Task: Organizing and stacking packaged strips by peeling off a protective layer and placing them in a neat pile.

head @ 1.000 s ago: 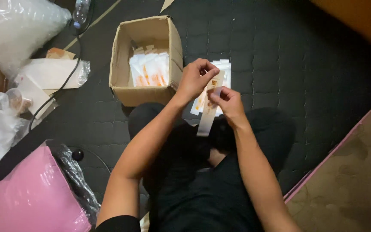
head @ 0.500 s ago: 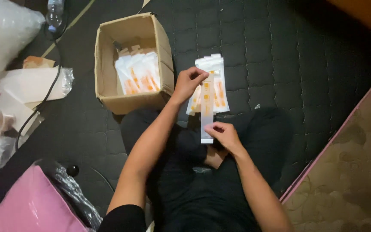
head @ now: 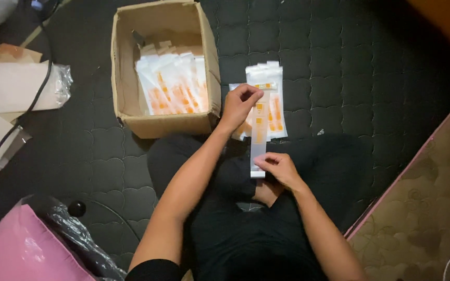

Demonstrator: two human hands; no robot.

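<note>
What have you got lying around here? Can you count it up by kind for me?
Cardboard box, open, with packets inside: 1
Batches of white-and-orange packets: 2, one in the box, one on the mat
Long packet strip held by left hand and right hand: 1
Pink bag: 1
Black cable: 1
Total: 6

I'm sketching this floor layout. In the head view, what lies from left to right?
Pink plastic bag → open brown cardboard box of white-and-orange packets → left hand on the long clear packet → tan patterned rug.
</note>
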